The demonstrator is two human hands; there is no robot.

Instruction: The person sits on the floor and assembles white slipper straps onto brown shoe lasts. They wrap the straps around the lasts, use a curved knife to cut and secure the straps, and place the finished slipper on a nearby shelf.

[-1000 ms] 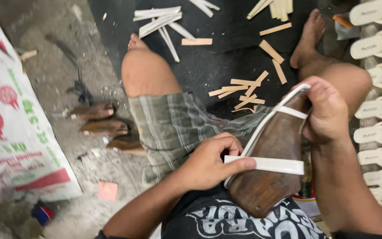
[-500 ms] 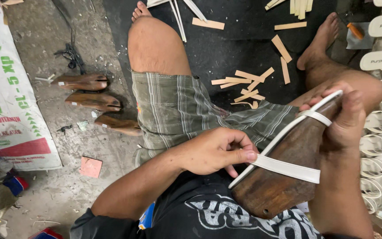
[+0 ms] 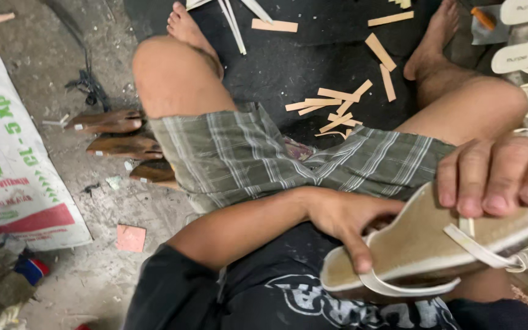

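Item: tan sandal sole (image 3: 423, 244) with white straps (image 3: 484, 253), lower right of frame, sole side up. Our left hand (image 3: 346, 220) grips its heel end, fingers closed; our right hand (image 3: 496, 174) clasps the toe end. Nearby: tan strips (image 3: 331, 107) on black mat (image 3: 313, 55); wooden forms (image 3: 120, 146) at left.

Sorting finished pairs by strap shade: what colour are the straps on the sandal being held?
White, on the tan sandal with white straps, clearest in the head view.

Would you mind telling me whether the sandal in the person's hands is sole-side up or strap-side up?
Sole-side up: the sandal shows its flat tan underside, with white straps wrapped over it. The left hand and right hand grip it.
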